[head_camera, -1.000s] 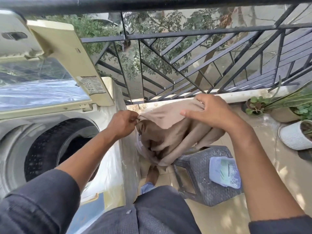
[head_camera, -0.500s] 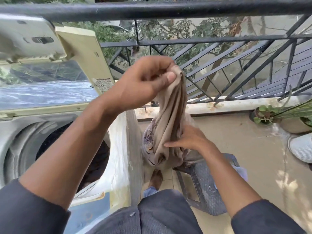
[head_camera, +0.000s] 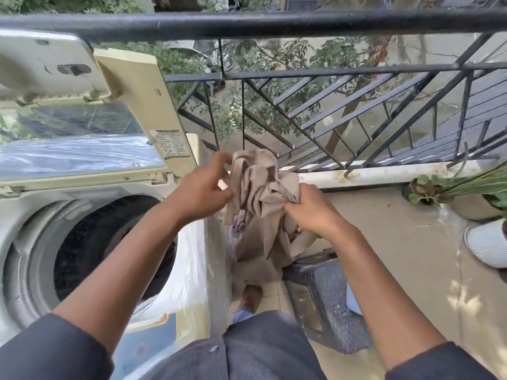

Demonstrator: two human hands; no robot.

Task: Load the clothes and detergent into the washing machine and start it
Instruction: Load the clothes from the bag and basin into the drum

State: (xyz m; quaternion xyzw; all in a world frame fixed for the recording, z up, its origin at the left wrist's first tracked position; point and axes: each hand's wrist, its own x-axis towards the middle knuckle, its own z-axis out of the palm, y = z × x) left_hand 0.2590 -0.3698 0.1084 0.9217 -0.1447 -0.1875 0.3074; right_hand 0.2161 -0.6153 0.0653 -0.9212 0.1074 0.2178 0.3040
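A beige garment (head_camera: 259,187) hangs bunched just right of the washing machine (head_camera: 192,259), over a grey stool (head_camera: 332,303). My right hand (head_camera: 310,212) is shut on the garment's middle folds. My left hand (head_camera: 201,187) is beside the cloth's upper left edge with its fingers apart, holding nothing. A bit of purple fabric (head_camera: 240,224) shows under the beige folds. The machine's lid (head_camera: 82,152) stands open and the dark drum (head_camera: 90,250) lies below my left forearm. A pale blue container (head_camera: 350,297) on the stool is mostly hidden behind my right forearm.
A black metal railing (head_camera: 301,23) runs across the front, close above the hands. Potted plants (head_camera: 428,189) and a white pot (head_camera: 485,242) stand on the balcony floor at the right. My foot (head_camera: 251,296) is between the machine and the stool.
My left hand came down from holding the garment high and let go of it. My right hand moved up and gathered the bunched cloth.
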